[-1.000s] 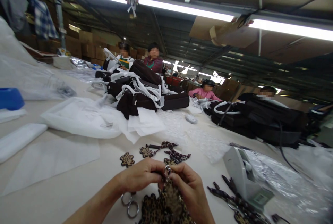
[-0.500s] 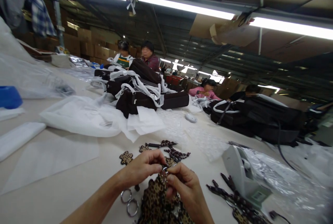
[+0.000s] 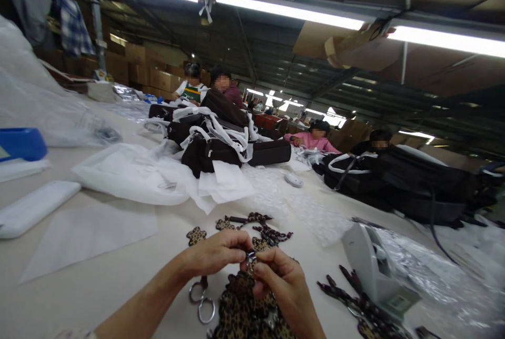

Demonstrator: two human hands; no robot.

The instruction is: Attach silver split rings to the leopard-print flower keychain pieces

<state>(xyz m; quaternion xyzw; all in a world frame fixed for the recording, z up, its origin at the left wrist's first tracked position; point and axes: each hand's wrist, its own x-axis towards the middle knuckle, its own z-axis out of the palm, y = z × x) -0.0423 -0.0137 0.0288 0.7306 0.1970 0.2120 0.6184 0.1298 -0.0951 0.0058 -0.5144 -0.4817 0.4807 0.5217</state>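
2 pinches: left hand (image 3: 216,252) and right hand (image 3: 284,278), fingers closed on small silver metal ring (image 3: 251,257) over brown leopard-print scalloped pieces (image 3: 236,305); ring-working step, apparently; next move needs steady grip.

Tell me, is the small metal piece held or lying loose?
Held: the metal piece sits pinched between left hand and right hand. Whether it is open or shut I cannot tell; it's partly covered.

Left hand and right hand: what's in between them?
In the head view, a small shiny metal piece sits between the fingertips of the left hand and the right hand, with leopard-print pieces below in the picture.
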